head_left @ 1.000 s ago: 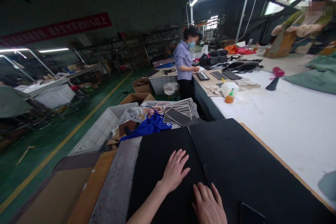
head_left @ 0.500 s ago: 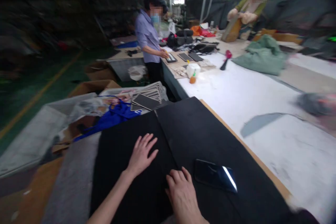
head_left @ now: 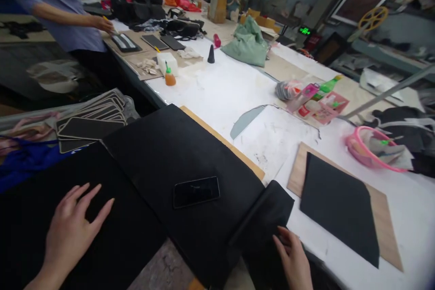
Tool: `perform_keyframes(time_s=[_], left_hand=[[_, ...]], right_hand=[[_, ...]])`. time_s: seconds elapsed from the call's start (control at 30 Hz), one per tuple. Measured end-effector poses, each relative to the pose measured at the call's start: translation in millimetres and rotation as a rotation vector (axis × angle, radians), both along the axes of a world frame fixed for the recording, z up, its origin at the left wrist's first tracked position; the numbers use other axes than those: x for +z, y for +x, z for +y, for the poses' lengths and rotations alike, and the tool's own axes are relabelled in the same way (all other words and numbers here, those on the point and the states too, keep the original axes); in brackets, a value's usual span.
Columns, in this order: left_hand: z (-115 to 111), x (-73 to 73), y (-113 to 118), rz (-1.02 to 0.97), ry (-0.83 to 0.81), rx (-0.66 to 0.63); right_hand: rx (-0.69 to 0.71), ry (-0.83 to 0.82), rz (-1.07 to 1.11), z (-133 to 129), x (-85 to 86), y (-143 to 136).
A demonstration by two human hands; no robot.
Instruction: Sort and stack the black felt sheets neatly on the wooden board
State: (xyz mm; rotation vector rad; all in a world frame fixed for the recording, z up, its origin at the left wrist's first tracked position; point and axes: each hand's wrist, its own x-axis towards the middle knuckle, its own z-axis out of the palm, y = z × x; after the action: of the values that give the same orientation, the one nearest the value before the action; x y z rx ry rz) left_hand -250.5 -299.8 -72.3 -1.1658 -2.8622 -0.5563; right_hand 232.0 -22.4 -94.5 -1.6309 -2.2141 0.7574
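Observation:
My left hand (head_left: 76, 226) lies with spread fingers on a black sheet (head_left: 102, 217) at the lower left. My right hand (head_left: 294, 256), its fingers bent, is at the edge of a turned-over black sheet (head_left: 261, 213) at the lower right; the fingertips seem to pinch that edge. Between the hands a dark smartphone (head_left: 197, 191) rests on a wide black sheet (head_left: 163, 145). A seam or overlap line runs beside the left hand.
Beyond the sheets stretches a white tabletop (head_left: 210, 86). To the right, a black piece (head_left: 336, 204) lies on a wooden board (head_left: 295, 181), near a pink basket (head_left: 360, 149). Stacked dark panels (head_left: 91, 129) sit at left. A co-worker's hand (head_left: 102, 25) works at far left.
The view has swung to the right. My right hand has moved from beside the phone to the sheet's right end, where a flap is now folded over. My left hand stays spread on the black material.

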Motion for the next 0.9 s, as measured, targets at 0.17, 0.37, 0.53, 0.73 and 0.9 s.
perform_keyframes(time_s=[0.17, 0.37, 0.53, 0.73, 0.9], left_hand=[[54, 9.8, 105, -0.062, 0.163, -0.040], [130, -5.4, 241, -0.029, 0.151, -0.712], [173, -1.6, 289, -0.003, 0.189, -0.834], [207, 14.5, 311, -0.537, 0.191, -0.726], [240, 35.7, 335, -1.454, 0.492, -0.360]], right_hand=[[-0.201, 0.030, -0.082, 51, -15.5, 21], [-0.312, -0.005, -0.127, 77, -40.8, 16], [-0.278, -0.135, -0.011, 90, -42.0, 20], [-0.221, -0.199, 0.277, 87, -6.9, 20], [0.177, -0.166, 0.368, 56, 36.8, -14]])
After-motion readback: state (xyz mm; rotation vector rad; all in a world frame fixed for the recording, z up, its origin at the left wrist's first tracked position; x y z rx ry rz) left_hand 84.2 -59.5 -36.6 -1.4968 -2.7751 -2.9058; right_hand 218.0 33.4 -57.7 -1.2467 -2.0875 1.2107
